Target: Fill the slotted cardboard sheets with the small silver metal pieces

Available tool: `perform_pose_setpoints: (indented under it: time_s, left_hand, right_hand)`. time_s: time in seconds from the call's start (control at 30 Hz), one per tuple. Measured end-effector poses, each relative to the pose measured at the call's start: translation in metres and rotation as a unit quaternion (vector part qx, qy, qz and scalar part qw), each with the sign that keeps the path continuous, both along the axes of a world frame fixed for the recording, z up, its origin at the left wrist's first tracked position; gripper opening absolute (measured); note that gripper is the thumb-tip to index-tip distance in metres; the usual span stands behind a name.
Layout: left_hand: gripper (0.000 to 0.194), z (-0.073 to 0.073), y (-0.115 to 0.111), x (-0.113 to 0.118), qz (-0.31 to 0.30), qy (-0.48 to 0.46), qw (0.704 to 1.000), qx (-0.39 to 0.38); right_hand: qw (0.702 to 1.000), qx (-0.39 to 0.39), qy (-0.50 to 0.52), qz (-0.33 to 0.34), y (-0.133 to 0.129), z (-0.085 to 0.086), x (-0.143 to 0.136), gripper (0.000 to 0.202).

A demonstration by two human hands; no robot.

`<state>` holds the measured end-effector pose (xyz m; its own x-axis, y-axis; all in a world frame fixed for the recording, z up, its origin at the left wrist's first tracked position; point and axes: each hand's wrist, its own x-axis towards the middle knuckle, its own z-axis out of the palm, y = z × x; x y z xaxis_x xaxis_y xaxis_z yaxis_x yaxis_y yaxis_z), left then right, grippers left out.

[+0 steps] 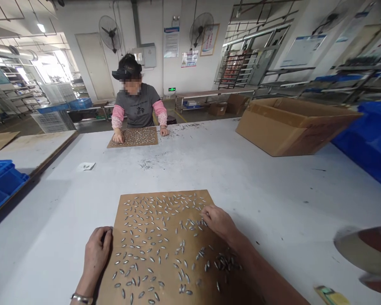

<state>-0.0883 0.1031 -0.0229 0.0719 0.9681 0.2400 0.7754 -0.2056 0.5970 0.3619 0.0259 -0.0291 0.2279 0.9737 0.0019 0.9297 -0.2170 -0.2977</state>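
Observation:
In the head view, a brown cardboard sheet [173, 237] lies on the table before me, strewn with small silvery, spindle-shaped metal pieces [152, 243]. They lie spaced apart on the left and far parts, with a dense dark pile [227, 262] at the near right. My left hand [97, 248] rests at the sheet's left edge with its fingers curled; nothing shows in the gap by the thumb. Over the sheet's far right corner is my right hand [217, 219], fingers pinched together next to some pieces. Whatever sits between those fingertips is hidden.
Across the table a co-worker [136, 106] leans over a similar sheet [139, 136] of pieces. A large cardboard box [282, 127] and a blue bin [368, 140] stand at right. A shiny round container [368, 250] is near right. A blue crate [6, 182] stands left.

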Motion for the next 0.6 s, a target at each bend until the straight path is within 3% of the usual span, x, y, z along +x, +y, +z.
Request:
perform_pose_setpoints:
  time_s: [0.13,0.37,0.6]
  left_hand:
    - [0.034,-0.002,-0.001,0.000,0.000,-0.001,1.000,0.005]
    - [0.032,-0.003,-0.004,0.001,-0.011,-0.013,1.000,0.016]
    - [0.031,-0.002,-0.004,0.001,-0.016,-0.013,1.000,0.011]
  right_hand:
    - [0.999,-0.029,-0.014,0.024,0.011,0.007,-0.010,0.022]
    - [0.998,-0.009,-0.022,0.058,0.026,0.009,-0.031,0.027]
    - [1.000,-0.007,-0.005,0.021,0.002,0.006,-0.012,0.030]
